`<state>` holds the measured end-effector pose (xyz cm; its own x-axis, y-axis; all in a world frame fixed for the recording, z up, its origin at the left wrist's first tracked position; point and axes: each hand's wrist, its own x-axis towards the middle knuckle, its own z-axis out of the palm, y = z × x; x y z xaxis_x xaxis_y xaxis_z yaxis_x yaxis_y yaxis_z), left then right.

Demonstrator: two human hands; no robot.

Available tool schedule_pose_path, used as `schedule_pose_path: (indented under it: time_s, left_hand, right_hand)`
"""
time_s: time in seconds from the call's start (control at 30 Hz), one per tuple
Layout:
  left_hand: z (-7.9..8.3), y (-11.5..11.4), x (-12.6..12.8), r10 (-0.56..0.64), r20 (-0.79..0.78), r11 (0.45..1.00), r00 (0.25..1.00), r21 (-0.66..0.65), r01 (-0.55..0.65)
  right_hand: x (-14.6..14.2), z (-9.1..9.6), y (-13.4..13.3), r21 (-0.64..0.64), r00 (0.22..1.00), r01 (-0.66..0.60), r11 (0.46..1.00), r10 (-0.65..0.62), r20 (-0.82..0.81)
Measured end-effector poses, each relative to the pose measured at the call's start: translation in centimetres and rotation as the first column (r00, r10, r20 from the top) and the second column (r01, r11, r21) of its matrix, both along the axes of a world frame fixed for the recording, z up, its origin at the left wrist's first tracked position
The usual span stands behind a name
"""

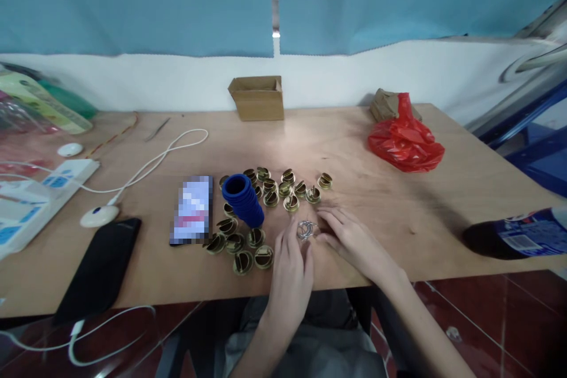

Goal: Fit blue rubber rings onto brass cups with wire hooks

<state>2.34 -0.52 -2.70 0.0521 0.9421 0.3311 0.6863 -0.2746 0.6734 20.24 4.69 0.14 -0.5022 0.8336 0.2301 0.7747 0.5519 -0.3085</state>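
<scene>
Both my hands rest on the wooden table [381, 195] near its front edge. My left hand [290, 269] has its fingers curled, the tips touching a small bunch of silver metal rings [306, 228]. My right hand [349, 237] lies flat beside the rings with its fingers stretched out toward them. Several small brass round caps [283, 189] lie scattered behind the hands and more [241, 245] to the left. A stack of blue ribbed rings [242, 199] lies tilted among them.
A black phone [104, 266] and a blurred card [192, 209] lie to the left, with white cables, a white power strip [35, 201] and a small mouse-like device [98, 215]. A cardboard box [257, 97] stands at the back. A red plastic bag [405, 139] and a dark bottle [518, 235] are on the right.
</scene>
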Motion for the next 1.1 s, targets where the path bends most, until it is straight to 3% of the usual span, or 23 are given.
schedule_pose_path:
  time_s: [0.3,0.63,0.83,1.1]
  left_hand:
    - [-0.3,1.1,0.3,-0.017,-0.006,1.000,1.000,-0.017,0.017]
    - [-0.9,1.4,0.3,0.003,0.077,1.000,0.997,0.018,-0.004]
    - [-1.1,1.5,0.3,0.015,0.090,1.000,0.996,0.025,-0.017]
    - [-0.2,1.0,0.1,0.068,0.061,0.997,0.996,0.016,-0.070]
  right_hand:
    - [-0.7,0.1,1.6,0.019,0.992,-0.126,0.992,0.126,-0.021]
    - [-1.1,-1.2,1.0,0.008,0.977,-0.161,0.987,0.160,-0.142]
    - [-1.4,-1.4,0.5,-0.002,0.970,-0.151,0.988,0.148,-0.190]
    - [0.2,0.2,-0.6,-0.073,0.986,-0.018,0.997,0.006,-0.166]
